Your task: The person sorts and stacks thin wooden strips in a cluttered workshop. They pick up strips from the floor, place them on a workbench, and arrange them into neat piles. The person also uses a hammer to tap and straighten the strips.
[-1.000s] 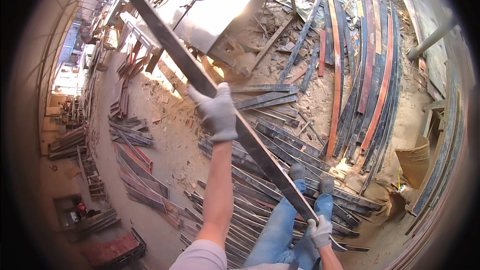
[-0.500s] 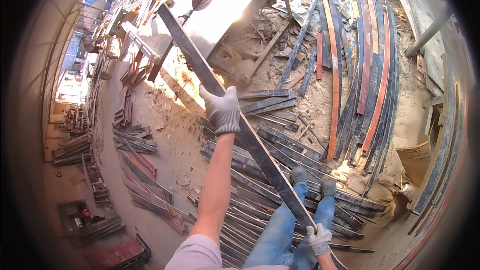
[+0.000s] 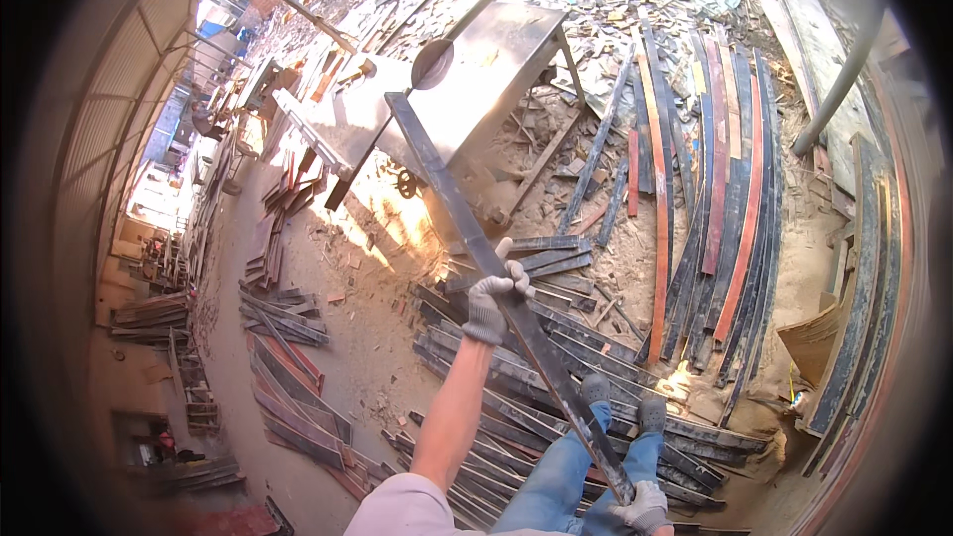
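Note:
A long, narrow, dark board runs slantwise from near my lap up toward a saw table. My left hand, in a grey-white knit glove, is closed around the board near its middle, with one digit sticking up past the edge. Down by my knees, my gloved right hand grips the board's near end. The far end of the board overlaps the table's near side in view, close below the round saw blade; whether it touches the table I cannot tell.
Dark strips lie piled around my feet. Long black and red strips are stacked on the right, with a slanting pole beyond them. More strips lie at left, and scraps cover the far ground.
The board's far end has come back and swung right, from beyond the blade to just below it. My left hand has moved nearer and turned its grip. The head view has shifted slightly.

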`<state>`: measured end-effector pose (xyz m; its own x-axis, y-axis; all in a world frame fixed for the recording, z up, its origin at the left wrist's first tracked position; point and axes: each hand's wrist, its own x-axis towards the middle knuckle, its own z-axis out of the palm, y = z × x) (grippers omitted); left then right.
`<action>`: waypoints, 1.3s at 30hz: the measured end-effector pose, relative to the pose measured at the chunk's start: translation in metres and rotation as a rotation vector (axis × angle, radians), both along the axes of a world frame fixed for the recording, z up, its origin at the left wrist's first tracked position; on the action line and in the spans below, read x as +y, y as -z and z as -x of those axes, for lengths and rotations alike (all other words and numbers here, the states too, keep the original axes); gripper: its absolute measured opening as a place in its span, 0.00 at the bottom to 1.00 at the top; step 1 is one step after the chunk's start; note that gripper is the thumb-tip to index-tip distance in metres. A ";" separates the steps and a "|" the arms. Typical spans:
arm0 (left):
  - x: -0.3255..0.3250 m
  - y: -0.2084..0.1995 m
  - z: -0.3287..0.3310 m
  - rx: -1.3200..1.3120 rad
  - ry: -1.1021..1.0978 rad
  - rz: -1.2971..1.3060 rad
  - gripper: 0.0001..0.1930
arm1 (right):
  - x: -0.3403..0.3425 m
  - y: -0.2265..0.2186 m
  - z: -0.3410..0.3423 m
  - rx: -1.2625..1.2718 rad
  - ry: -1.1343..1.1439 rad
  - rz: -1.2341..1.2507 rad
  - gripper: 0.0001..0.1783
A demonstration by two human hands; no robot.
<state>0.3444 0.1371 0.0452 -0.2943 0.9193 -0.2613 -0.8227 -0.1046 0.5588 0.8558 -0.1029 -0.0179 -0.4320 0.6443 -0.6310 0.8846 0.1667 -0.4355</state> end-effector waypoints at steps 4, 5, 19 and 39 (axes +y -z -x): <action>-0.002 -0.052 -0.078 -0.107 0.099 -0.191 0.49 | -0.001 -0.036 -0.014 0.240 0.498 0.270 0.51; -0.008 -0.060 -0.096 -0.111 0.131 -0.235 0.49 | 0.001 -0.050 -0.015 0.293 0.504 0.295 0.52; 0.091 -0.255 -0.235 -0.083 0.193 -0.448 0.44 | -0.060 -0.103 -0.158 -0.024 0.698 -0.062 0.34; 0.181 -0.262 -0.439 1.344 0.043 -0.555 0.29 | -0.174 -0.091 -0.293 0.002 0.885 0.033 0.19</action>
<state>0.7837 0.3179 0.3069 0.0041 0.8224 0.5688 0.2706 -0.5485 0.7911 1.1489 -0.2772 0.0729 0.2153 0.7245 -0.6548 0.6829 -0.5910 -0.4294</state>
